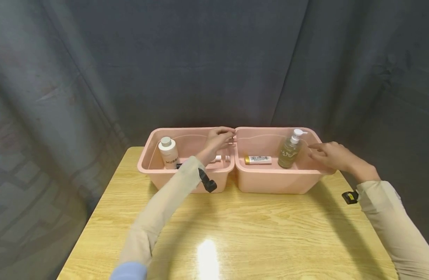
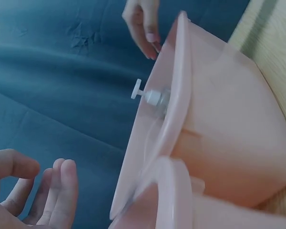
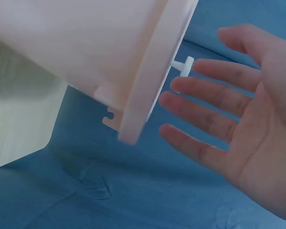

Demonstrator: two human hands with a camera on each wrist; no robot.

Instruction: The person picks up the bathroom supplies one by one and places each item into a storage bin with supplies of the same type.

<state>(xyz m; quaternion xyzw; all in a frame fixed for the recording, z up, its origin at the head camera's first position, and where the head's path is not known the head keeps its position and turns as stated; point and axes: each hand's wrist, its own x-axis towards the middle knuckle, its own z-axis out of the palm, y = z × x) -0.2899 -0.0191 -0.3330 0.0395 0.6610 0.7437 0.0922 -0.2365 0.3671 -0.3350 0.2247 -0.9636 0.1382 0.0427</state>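
Note:
Two pink bins stand side by side. Over the right end of the left bin (image 1: 184, 175) hovers my left hand (image 1: 218, 140), fingers loosely bent, nothing held; the left wrist view shows the hand (image 2: 43, 191) apart from the rims. My right hand (image 1: 331, 156) is by the right rim of the right bin (image 1: 270, 182). In the right wrist view its fingers (image 3: 205, 114) are spread and hold nothing. A green pump bottle (image 1: 289, 153) with a white pump stands in the right bin, beside a white tube (image 1: 261, 160) with a gold cap.
In the left bin are a white bottle (image 1: 169, 153) with a pale cap, a dark item (image 1: 179, 165) partly hidden by the left arm, and a small white item (image 1: 217, 158). The wooden table (image 1: 242, 233) extends in front. A dark curtain (image 1: 186, 66) hangs behind.

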